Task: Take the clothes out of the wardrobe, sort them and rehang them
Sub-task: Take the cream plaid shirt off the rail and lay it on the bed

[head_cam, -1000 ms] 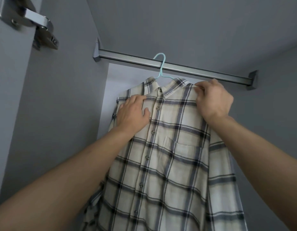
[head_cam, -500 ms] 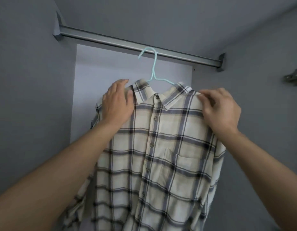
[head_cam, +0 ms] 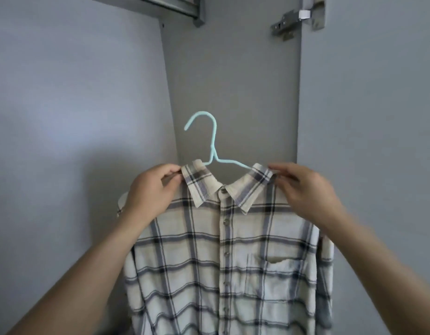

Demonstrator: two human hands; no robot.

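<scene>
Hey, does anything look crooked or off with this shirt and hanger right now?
Nothing looks damaged. The light blue hanger hooks onto nothing: its hook is in open air below the rail. The left hand and right hand hold up the plaid shirt at the shoulders beside the collar.

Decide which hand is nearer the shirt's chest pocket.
Right. The right hand pinches the collar directly above the chest pocket; the left hand pinches the collar across the button placket.

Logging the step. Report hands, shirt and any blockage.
Left hand and right hand each pinch a shoulder of the plaid shirt. Teal hanger hook off the rail. Nothing in the way.
</scene>
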